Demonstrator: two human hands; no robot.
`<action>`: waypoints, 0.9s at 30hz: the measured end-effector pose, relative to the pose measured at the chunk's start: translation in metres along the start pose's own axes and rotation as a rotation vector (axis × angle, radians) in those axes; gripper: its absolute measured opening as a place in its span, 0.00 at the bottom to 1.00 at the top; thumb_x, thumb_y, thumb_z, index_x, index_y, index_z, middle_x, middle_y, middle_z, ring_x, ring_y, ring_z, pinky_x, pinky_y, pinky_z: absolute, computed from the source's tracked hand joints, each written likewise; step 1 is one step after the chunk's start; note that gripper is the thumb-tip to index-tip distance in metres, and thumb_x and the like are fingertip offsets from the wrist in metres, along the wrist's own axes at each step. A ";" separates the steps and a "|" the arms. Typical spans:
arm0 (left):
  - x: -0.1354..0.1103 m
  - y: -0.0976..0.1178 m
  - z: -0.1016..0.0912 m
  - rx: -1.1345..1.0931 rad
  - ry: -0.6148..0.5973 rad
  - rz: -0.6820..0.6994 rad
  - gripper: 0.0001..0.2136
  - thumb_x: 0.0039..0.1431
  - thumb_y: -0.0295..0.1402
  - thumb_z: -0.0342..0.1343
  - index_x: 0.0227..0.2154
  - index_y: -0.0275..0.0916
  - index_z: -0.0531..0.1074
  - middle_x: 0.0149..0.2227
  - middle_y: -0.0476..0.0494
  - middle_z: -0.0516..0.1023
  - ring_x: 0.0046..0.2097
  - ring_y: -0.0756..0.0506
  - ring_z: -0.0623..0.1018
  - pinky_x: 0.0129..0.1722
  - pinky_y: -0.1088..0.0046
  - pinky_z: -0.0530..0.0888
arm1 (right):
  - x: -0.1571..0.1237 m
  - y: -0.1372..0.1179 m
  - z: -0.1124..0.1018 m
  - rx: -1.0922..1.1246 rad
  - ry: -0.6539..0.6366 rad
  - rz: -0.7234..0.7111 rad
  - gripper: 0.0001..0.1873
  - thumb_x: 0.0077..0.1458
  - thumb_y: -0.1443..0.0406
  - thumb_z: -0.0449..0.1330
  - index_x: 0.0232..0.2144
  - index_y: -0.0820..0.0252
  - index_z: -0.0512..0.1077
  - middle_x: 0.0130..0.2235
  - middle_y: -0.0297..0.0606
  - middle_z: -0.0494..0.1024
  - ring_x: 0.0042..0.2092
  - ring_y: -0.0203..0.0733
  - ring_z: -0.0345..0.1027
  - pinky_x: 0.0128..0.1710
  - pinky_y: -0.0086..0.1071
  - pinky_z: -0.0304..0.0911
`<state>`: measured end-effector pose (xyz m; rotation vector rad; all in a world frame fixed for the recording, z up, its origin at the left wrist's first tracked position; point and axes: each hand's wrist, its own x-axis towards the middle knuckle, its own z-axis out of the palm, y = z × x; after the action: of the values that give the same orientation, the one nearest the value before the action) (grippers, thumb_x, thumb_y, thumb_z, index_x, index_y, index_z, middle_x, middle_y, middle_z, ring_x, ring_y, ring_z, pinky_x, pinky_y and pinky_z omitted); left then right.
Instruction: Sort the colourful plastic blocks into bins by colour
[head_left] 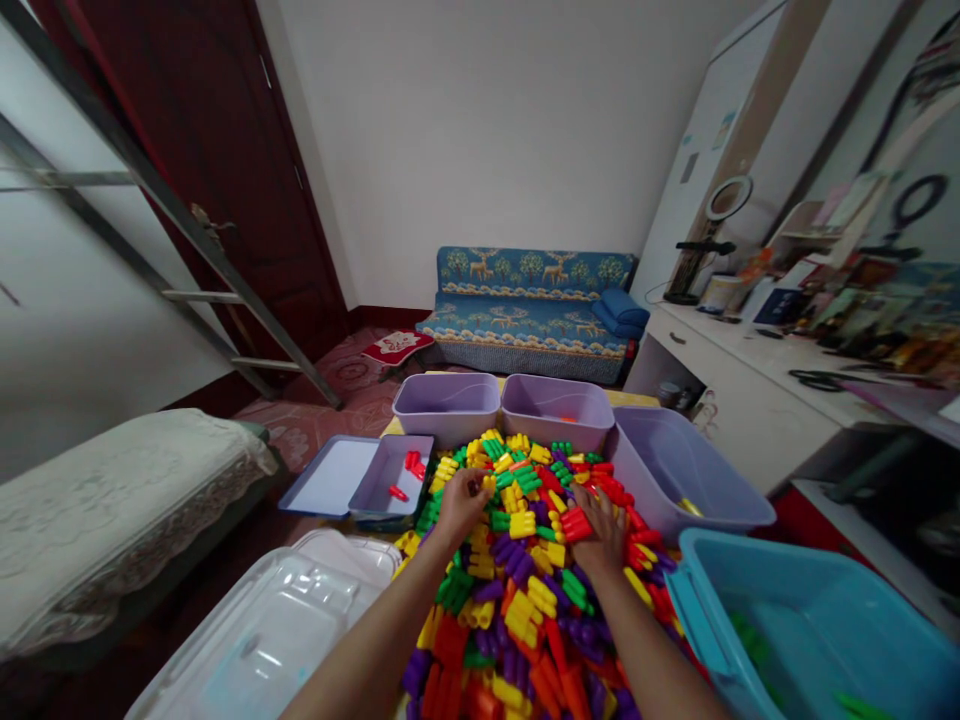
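Observation:
A big heap of plastic toy blocks (pixel 525 560) in red, yellow, green and purple covers the table in front of me. My left hand (pixel 461 503) is closed in a pinch on a yellow block (pixel 487 484) at the heap's far left. My right hand (pixel 602 522) rests on the heap, fingers curled over a red block (pixel 576 524). Purple bins ring the heap: a small one (pixel 386 478) on the left holds a few red blocks, two stand at the back (pixel 447 405) (pixel 556 408), and a tilted one (pixel 679 470) on the right holds a yellow piece.
A blue tub (pixel 810 630) with green pieces sits at the near right. A clear plastic lid (pixel 270 625) lies near left, a blue-grey lid (pixel 322 478) beside the small bin. A bed (pixel 112 500), ladder (pixel 187 240), sofa (pixel 529 310) and cluttered white desk (pixel 757 370) surround the table.

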<state>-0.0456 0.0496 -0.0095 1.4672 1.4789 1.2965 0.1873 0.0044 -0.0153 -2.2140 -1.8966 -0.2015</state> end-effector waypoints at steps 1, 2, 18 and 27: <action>-0.001 0.001 0.000 -0.047 0.005 -0.013 0.11 0.40 0.26 0.62 0.32 0.36 0.77 0.26 0.51 0.75 0.30 0.49 0.73 0.34 0.74 0.70 | 0.000 0.000 0.000 -0.005 -0.002 -0.005 0.23 0.65 0.61 0.42 0.57 0.53 0.65 0.59 0.39 0.69 0.64 0.48 0.51 0.60 0.49 0.45; -0.001 0.001 -0.001 -0.096 0.010 -0.029 0.11 0.41 0.28 0.63 0.31 0.36 0.76 0.27 0.50 0.75 0.30 0.49 0.74 0.33 0.74 0.70 | 0.000 0.000 0.000 -0.011 -0.003 -0.008 0.23 0.65 0.61 0.42 0.58 0.53 0.64 0.59 0.39 0.69 0.64 0.48 0.50 0.60 0.49 0.44; -0.013 0.010 -0.019 -0.651 0.100 -0.417 0.21 0.38 0.33 0.72 0.36 0.34 0.72 0.26 0.47 0.78 0.29 0.47 0.80 0.33 0.70 0.79 | 0.000 0.000 0.003 -0.030 -0.009 -0.001 0.23 0.65 0.61 0.41 0.58 0.52 0.64 0.60 0.39 0.68 0.64 0.49 0.50 0.60 0.51 0.45; 0.013 0.027 -0.073 -0.525 0.359 -0.178 0.20 0.49 0.39 0.63 0.44 0.36 0.72 0.36 0.43 0.78 0.32 0.49 0.79 0.26 0.78 0.75 | -0.001 0.000 0.003 -0.048 -0.003 -0.004 0.23 0.65 0.61 0.41 0.59 0.53 0.63 0.60 0.40 0.68 0.65 0.49 0.49 0.61 0.50 0.44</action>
<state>-0.1080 0.0459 0.0384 0.7780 1.3036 1.7306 0.1868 0.0042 -0.0181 -2.2423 -1.9174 -0.2473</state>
